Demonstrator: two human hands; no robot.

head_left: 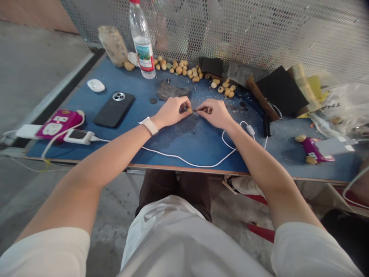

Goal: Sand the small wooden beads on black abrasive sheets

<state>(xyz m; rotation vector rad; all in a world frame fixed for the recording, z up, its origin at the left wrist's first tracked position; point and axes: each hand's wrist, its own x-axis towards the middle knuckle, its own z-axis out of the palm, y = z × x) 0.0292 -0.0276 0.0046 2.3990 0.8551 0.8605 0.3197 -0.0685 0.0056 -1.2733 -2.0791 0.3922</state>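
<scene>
My left hand (172,110) rests on the blue table (121,154) and pinches a small tan bead (189,110) between its fingertips. My right hand (215,113) is closed on a thin dark tool (198,110) whose tip touches the bead. Both hands meet at the middle of the table, over a dusty patch. A pale band (149,125) sits on my left wrist.
Several tan beads (184,69) lie along the back by a mesh wall. A water bottle (141,39), a black phone (114,109), a white mouse (96,85), a pink power strip (58,122) and a white cable (190,161) surround my hands. Dark sandpaper sheets (281,92) and bags lie at the right.
</scene>
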